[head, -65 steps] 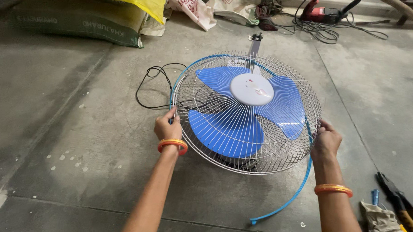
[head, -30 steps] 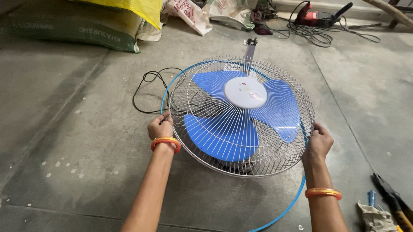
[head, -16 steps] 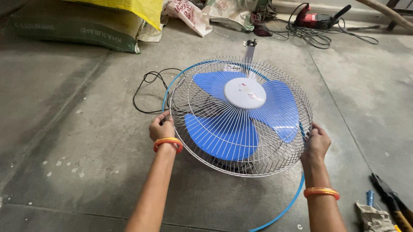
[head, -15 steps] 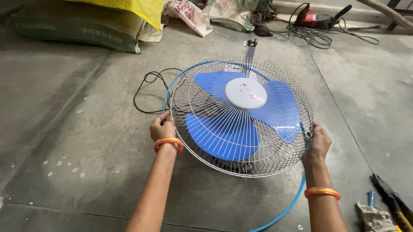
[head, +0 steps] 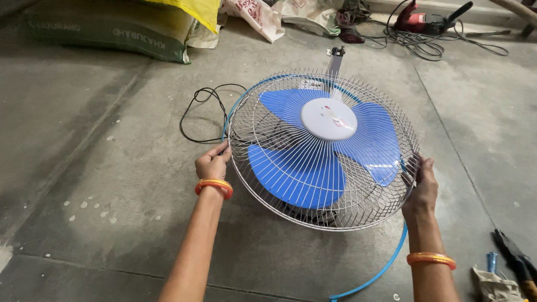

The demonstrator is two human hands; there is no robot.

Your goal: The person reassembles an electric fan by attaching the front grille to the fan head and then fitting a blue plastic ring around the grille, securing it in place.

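The round fan with three blue plastic blades [head: 325, 150] lies flat on the grey concrete floor [head: 101, 181], face up, inside a shiny cage of thin metal wires. A smooth white round cap [head: 329, 118] sits in the middle of the blades. The left hand [head: 212, 164] curls its fingers around the cage rim on one side. The right hand [head: 423, 187] grips the rim on the other side. Each wrist wears an orange bangle. A thin blue plastic strip [head: 376, 277] curves out from under the fan. A thin black cord [head: 200, 110] loops on the floor just beside it. A crumpled cloth and dark tools [head: 514, 278] lie near the right arm. Bulging sacks [head: 112, 29] rest farther back.
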